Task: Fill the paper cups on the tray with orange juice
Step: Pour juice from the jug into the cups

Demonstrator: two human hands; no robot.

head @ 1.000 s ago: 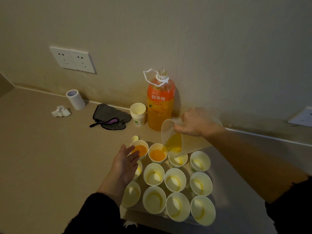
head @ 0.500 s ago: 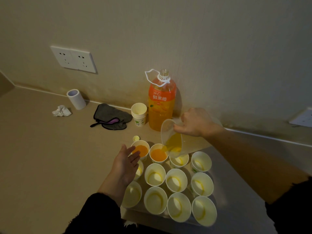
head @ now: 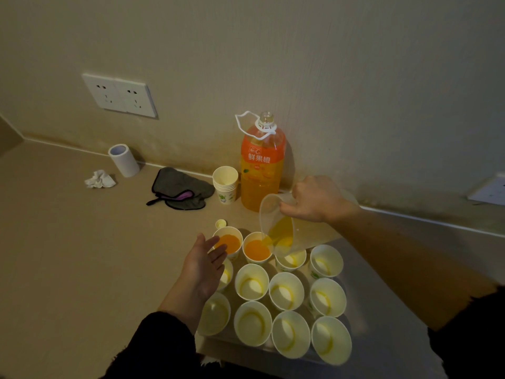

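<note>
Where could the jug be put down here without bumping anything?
Widest bare patch for the jug: the counter left of the tray, in front of the tissue and cloth. A bare strip of tray also runs right of the paper cups. Crowded: the cup block itself, and the wall side around bottle, cup stack and cap.

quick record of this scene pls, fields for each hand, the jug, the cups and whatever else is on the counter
right hand: grips the clear jug, tilted, spout over the second back-row cup
left hand: fingers straight, beside the first back-row cup; contact unclear
cups on tray: twelve; those two hold juice, ten look unfilled
juice bottle: upright, uncapped; cap on the counter
other: spare cup stack, grey cloth, tape roll, crumpled tissue
</note>
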